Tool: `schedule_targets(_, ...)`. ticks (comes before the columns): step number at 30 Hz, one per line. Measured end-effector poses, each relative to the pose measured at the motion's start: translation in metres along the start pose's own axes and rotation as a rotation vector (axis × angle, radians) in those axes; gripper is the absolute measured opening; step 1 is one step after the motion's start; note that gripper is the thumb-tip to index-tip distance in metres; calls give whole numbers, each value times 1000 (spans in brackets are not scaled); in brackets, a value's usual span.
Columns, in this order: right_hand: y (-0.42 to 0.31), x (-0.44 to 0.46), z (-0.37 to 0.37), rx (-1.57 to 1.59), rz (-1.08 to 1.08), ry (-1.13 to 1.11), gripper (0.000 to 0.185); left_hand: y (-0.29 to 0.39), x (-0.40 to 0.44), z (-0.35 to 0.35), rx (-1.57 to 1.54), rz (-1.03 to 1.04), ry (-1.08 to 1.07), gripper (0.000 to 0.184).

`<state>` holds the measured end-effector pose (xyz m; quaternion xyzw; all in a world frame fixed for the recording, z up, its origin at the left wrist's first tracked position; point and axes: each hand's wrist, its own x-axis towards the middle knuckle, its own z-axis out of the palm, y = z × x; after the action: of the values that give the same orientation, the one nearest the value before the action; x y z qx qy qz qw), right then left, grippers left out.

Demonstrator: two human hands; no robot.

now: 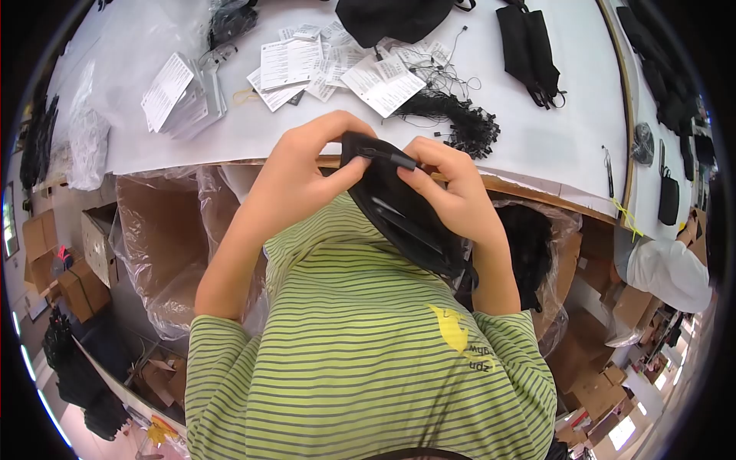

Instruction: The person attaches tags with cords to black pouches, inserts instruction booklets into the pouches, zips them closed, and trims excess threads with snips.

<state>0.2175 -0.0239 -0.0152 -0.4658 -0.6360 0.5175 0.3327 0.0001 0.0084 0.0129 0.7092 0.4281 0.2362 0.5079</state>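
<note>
Black pouch (406, 215) is up in front of my chest, with both my hands on its top end. My left hand (310, 165) pinches the top left corner, thumb on the near side and fingers behind. My right hand (456, 188) pinches the top edge too, with thumb and finger by a small dark strip (402, 159). The rest of the pouch slants down to the right, and its long left side is free of my fingers. Its low end is close to my right arm.

Behind it is my green striped shirt (360, 337). Just past my hands runs the wooden front edge (512, 186) of the white table (261, 138). To the left of my hands, a strip of plain white top gives some room along that edge. To the right, a bunch of black cords (460, 123) comes close to the edge, so the room there is small. Farther back lie loose paper cards (291, 65), with a card stack (184, 96) on their left. A big black bag (395, 15) sits behind them. Under the table, clear plastic lines a box (165, 238) on my left.
</note>
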Motion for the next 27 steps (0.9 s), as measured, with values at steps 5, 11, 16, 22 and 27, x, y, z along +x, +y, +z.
schedule_targets(5, 10, -5, 3, 87, 27, -149, 24, -13, -10, 5, 22, 46, 34, 16)
schedule_targets(11, 24, -15, 17, 342, 39, -154, 22, -32, -16, 26, -502, -195, -55, 19)
schedule_targets(16, 31, -21, -1, 284, 96, -177, 19, -29, -14, 44, -735, -287, -29, 18)
schedule_targets(22, 92, -50, -163, -33, 159, 729, 15, -22, -5, 56, -881, -360, -76, 21)
schedule_targets(27, 198, -140, -334, -1085, 539, 1276, 28, -25, 2, 67, -974, -315, -186, 16)
